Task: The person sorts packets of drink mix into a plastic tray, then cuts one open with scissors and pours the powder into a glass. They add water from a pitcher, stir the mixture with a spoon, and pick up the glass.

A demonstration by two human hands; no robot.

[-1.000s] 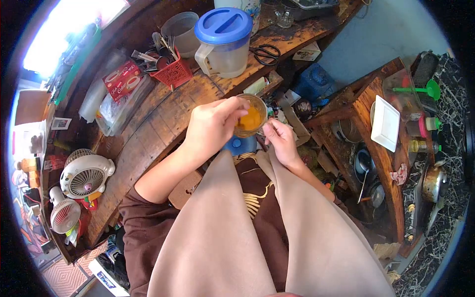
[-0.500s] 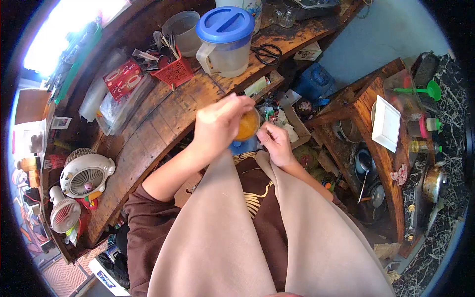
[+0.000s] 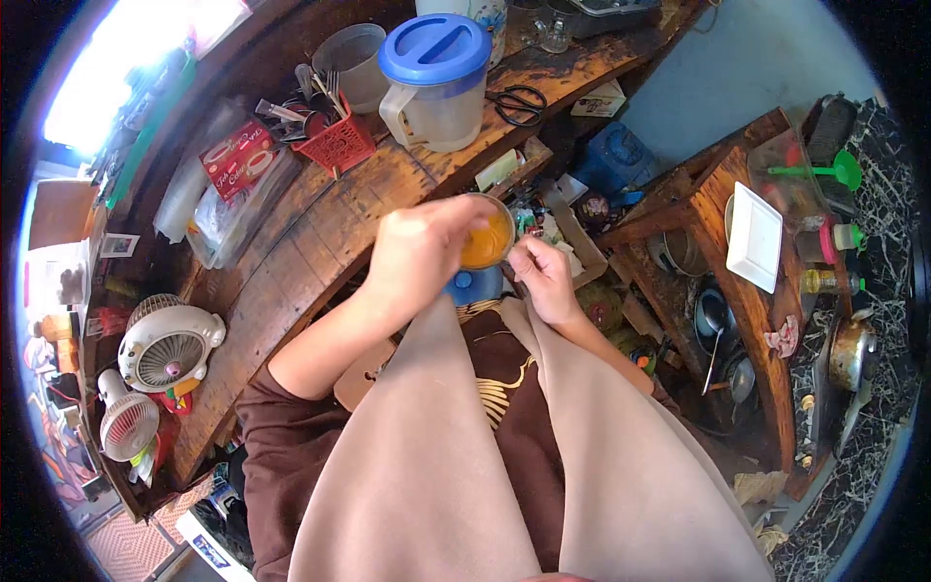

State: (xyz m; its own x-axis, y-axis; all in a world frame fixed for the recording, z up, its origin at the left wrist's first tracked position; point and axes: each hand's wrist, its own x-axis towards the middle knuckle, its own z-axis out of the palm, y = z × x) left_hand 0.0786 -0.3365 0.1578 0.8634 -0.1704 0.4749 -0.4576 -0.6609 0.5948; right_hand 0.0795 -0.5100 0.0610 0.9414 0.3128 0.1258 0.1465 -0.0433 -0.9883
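A round cup point(image 3: 497, 236) with orange-yellow contents is between my hands, at the front edge of the wooden counter point(image 3: 315, 233). My right hand point(image 3: 545, 279) pinches the cup at its right side, where a handle seems to be. Over the cup's left rim is my left hand point(image 3: 419, 254), fingers bent together. What its fingertips hold is hidden. Just below the cup shows a blue container point(image 3: 475, 286).
A pitcher point(image 3: 438, 102) with a blue lid, scissors point(image 3: 519, 105), a red basket point(image 3: 337, 147) of utensils and a red tea box point(image 3: 238, 160) stand on the counter. Fans point(image 3: 167, 347) are at left. At right a wooden shelf point(image 3: 722, 218) bears a white tray point(image 3: 755, 239).
My left hand has moved slightly down and left, its fingers lower over the cup. More of the cup's contents shows. My right hand stays nearly in place.
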